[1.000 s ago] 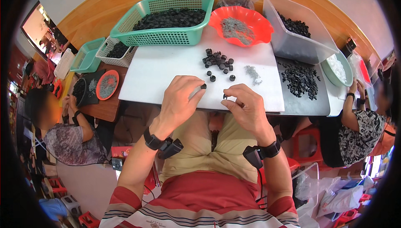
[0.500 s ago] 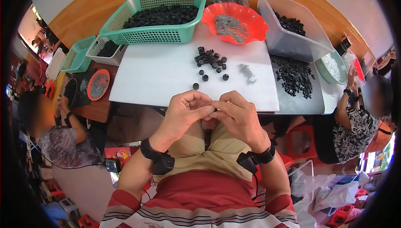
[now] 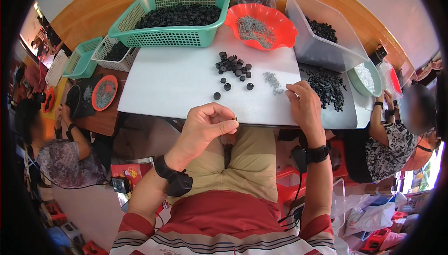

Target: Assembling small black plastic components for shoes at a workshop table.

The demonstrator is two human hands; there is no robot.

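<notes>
Close to the table's front edge, my left hand [image 3: 210,126] is closed in a pinch. A small dark piece [image 3: 235,119] shows at its fingertips, mostly hidden by the thumb and finger. My right hand [image 3: 305,103] rests its fingertips by the right side of a small heap of thin grey metal pins [image 3: 272,81]. Its thumb and forefinger look slightly apart, with nothing visible between them. Left of the pins lies a cluster of round black caps [image 3: 233,64] on the white tabletop [image 3: 163,77]. A few single caps [image 3: 217,96] sit nearer to me.
At the back stand a green basket [image 3: 163,40] of black parts, a red scalloped dish [image 3: 285,31] of pins and a clear bin [image 3: 322,52]. Loose black parts [image 3: 326,89] cover a dark board at right. People work at left [image 3: 70,157] and right [image 3: 392,143].
My right hand has left my left hand and moved right and forward to the pin heap. The left hand keeps its pinch in nearly the same place.
</notes>
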